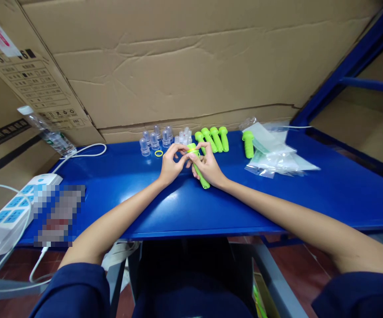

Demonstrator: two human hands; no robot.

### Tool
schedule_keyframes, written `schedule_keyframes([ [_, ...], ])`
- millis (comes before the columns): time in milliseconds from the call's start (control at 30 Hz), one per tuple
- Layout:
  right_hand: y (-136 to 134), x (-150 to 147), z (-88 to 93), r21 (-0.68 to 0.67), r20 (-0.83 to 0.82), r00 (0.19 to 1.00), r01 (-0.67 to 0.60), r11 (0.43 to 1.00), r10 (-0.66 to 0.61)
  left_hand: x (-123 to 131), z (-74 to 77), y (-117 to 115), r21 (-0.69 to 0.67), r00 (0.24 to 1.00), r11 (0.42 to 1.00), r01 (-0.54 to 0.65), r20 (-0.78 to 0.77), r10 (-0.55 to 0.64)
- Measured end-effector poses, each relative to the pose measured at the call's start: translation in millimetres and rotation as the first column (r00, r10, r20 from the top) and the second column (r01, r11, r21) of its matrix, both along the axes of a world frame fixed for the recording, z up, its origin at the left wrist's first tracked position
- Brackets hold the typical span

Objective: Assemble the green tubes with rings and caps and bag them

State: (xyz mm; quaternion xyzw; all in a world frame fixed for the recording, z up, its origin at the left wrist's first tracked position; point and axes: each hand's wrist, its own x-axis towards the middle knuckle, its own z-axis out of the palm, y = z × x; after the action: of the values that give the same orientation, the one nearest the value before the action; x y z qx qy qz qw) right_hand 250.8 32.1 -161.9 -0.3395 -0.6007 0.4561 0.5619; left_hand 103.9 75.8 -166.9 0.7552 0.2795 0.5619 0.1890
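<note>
My right hand [209, 166] is wrapped round a bright green plastic handle-shaped part [200, 175], its lower end sticking out below my palm. My left hand [170, 164] pinches at the wide top end of that same part, where a thin yellow ring shows under my fingertips. Both hands hover just above the blue table [310, 194] at its middle. Behind them lie a loose yellow ring [159, 153], a row of similar green parts [215, 138] and a group of small clear plastic caps [155, 141].
One more green part [248, 143] lies on a pile of clear plastic bags [274, 152] at the right. A water bottle [47, 131] leans at the left, by a white power strip [16, 207] with cables. Cardboard boxes wall the back; a blue shelf frame [347, 66] rises right.
</note>
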Motion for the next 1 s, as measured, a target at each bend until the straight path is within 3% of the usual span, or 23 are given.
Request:
schedule_keyframes([
  [367,2.6,0.7,0.1,-0.045,-0.030,0.999,0.018,0.999,-0.019,-0.4,1.6,4.7,0.001,1.000,1.000,0.007,0.009,-0.007],
  [533,9.7,5.2,1.7,-0.116,-0.132,0.989,-0.075,0.990,0.060,0.7,-1.3,8.2,-0.053,0.999,0.999,0.010,0.040,-0.008],
  [1000,4.6,2.7,-6.1,-0.177,-0.080,0.992,-0.115,0.977,0.103,-3.4,7.6,1.1,0.109,0.994,0.989,-0.095,0.065,0.088],
])
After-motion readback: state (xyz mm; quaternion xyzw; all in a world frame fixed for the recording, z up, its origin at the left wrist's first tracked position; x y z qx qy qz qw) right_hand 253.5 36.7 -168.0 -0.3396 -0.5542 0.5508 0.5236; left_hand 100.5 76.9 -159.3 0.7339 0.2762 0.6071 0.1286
